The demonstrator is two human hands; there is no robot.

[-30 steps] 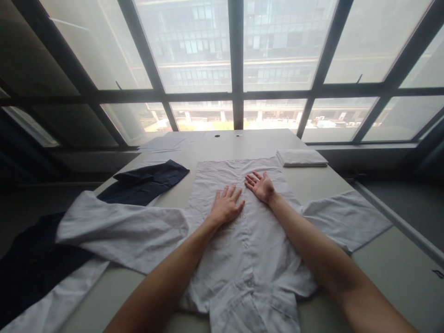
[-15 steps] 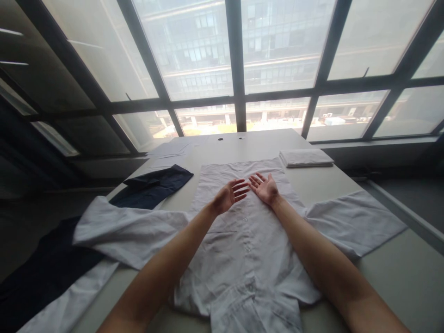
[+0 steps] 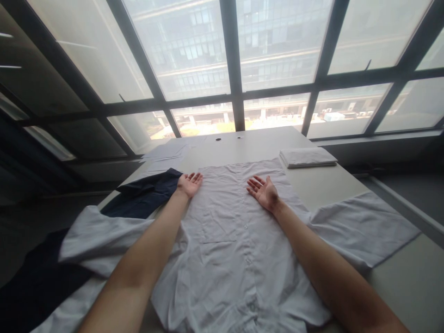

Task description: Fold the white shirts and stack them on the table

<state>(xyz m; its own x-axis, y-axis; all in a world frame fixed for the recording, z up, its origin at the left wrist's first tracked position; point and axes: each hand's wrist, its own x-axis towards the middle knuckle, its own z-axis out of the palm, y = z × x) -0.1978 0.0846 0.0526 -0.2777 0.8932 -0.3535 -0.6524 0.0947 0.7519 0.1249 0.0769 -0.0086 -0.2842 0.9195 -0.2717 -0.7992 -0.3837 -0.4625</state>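
A white button-front shirt (image 3: 222, 259) lies spread on the table, its hem at the far end and its sleeves stretched out to both sides. My left hand (image 3: 190, 184), palm up with fingers apart, is at the shirt's far left edge, beside a dark navy cloth (image 3: 145, 194). Over the right half of the shirt front is my right hand (image 3: 264, 192), palm turned up and fingers spread. Neither hand holds anything. Whether either one touches the fabric, I cannot tell. My forearms cover parts of both shirt sides.
A folded white cloth (image 3: 308, 157) rests at the table's far right. White sheets (image 3: 166, 155) lie at the far left. More dark fabric (image 3: 38, 273) hangs over the near left side. Windows (image 3: 274, 111) stand behind the white table (image 3: 260, 144).
My left hand has moved left, from the shirt's middle to its left edge. My right hand stays nearly in place. The shirt's near part appears shifted closer to me.
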